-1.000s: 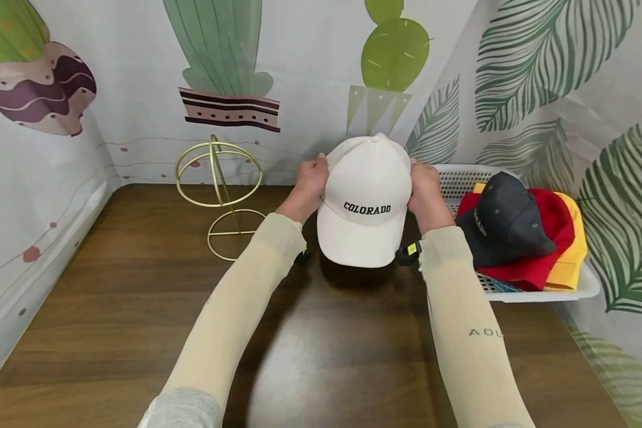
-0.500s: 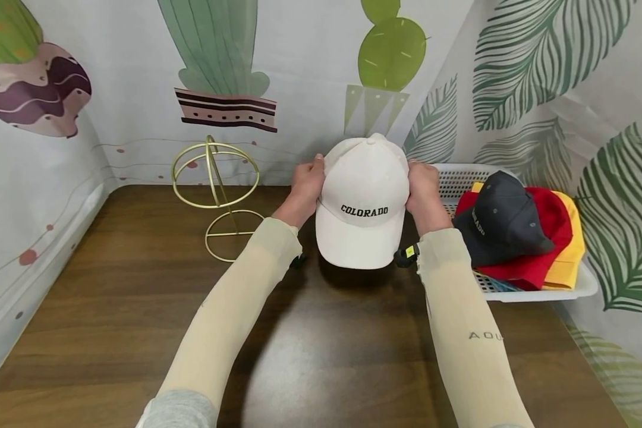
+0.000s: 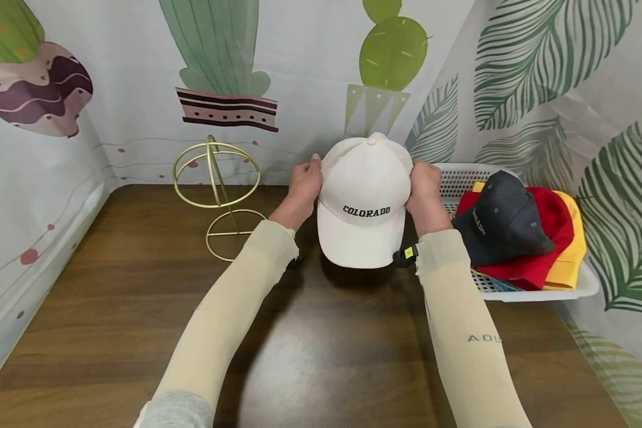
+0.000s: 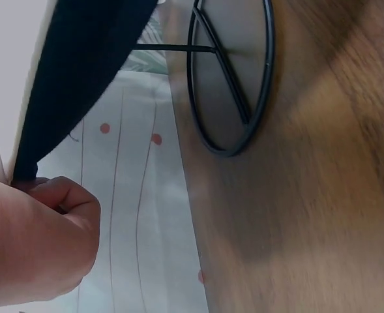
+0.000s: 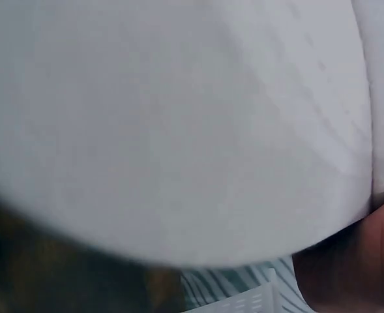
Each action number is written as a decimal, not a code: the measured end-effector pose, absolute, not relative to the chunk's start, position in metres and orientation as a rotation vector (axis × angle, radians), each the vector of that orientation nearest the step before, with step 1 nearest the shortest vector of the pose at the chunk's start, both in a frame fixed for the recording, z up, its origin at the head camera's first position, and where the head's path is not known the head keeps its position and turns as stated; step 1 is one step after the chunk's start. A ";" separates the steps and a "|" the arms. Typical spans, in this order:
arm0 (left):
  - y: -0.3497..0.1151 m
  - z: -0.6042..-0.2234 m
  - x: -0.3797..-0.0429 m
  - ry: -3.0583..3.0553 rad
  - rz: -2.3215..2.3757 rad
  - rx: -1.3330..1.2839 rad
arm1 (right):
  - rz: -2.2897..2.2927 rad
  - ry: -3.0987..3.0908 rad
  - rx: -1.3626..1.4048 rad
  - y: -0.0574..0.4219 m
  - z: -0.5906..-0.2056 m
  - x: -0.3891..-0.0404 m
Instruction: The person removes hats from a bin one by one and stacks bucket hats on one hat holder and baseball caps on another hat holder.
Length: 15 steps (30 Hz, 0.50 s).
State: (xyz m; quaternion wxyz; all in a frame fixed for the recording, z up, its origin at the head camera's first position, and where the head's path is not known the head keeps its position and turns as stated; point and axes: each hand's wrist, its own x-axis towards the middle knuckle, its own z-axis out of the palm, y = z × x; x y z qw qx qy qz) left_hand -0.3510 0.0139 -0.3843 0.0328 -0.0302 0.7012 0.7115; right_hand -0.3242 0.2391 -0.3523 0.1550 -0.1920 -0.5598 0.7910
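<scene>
A white baseball cap (image 3: 365, 184) lettered COLORADO faces me, brim toward me, between both hands. My left hand (image 3: 304, 189) pinches the cap's left lower edge; the left wrist view shows the curled fingers (image 4: 71, 202) at the rim. On the opposite side my right hand (image 3: 425, 189) grips the right edge, its fingertips hidden behind the cap. Below the cap, the left wrist view shows a black wire stand (image 4: 268, 72) with a round base on the table and a rod rising under the cap. The cap's brim (image 5: 165, 143) fills most of the right wrist view.
Left of the cap stands a gold wire stand (image 3: 212, 172). At the right, a white perforated basket (image 3: 588, 285) holds a dark grey cap (image 3: 505, 220) over red (image 3: 559, 220) and yellow (image 3: 569, 261) fabric items. A patterned cloth backs the brown wooden table (image 3: 310, 356).
My hands have spread slightly apart, the left one a little to the left, with the cap's sides drawn slightly wider. The cap stays in nearly the same place.
</scene>
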 end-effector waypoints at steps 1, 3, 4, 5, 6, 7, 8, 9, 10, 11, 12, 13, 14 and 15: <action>0.014 -0.385 -0.351 2.161 2.186 -0.082 | 2.251 -1.603 -0.558 0.239 -0.352 -0.324; 0.013 -0.386 -0.351 2.173 2.178 -0.074 | 2.223 -1.617 -0.568 0.239 -0.350 -0.322; 0.012 -0.386 -0.351 2.177 2.176 -0.077 | 2.206 -1.635 -0.574 0.239 -0.348 -0.321; 0.012 -0.386 -0.350 2.183 2.174 -0.082 | 2.196 -1.648 -0.573 0.239 -0.347 -0.320; 0.011 -0.386 -0.350 2.186 2.175 -0.087 | 2.182 -1.672 -0.570 0.238 -0.346 -0.319; 0.010 -0.386 -0.350 2.189 2.177 -0.089 | 2.174 -1.689 -0.568 0.238 -0.345 -0.318; 0.009 -0.387 -0.350 2.195 2.179 -0.090 | 2.169 -1.705 -0.565 0.238 -0.344 -0.317; 0.009 -0.386 -0.350 2.198 2.183 -0.088 | 2.162 -1.722 -0.566 0.237 -0.343 -0.316; 0.008 -0.386 -0.349 2.203 2.184 -0.084 | 2.154 -1.733 -0.568 0.237 -0.342 -0.316; 0.007 -0.386 -0.349 2.205 2.186 -0.076 | 2.151 -1.741 -0.570 0.237 -0.342 -0.316; 0.007 -0.386 -0.348 2.212 2.183 -0.070 | 2.144 -1.750 -0.577 0.237 -0.341 -0.315; 0.006 -0.386 -0.347 2.221 2.176 -0.065 | 2.139 -1.756 -0.586 0.236 -0.341 -0.315; 0.005 -0.386 -0.346 2.229 2.170 -0.062 | 2.132 -1.760 -0.595 0.236 -0.340 -0.314; 0.004 -0.387 -0.345 2.237 2.163 -0.061 | 2.131 -1.763 -0.598 0.236 -0.340 -0.313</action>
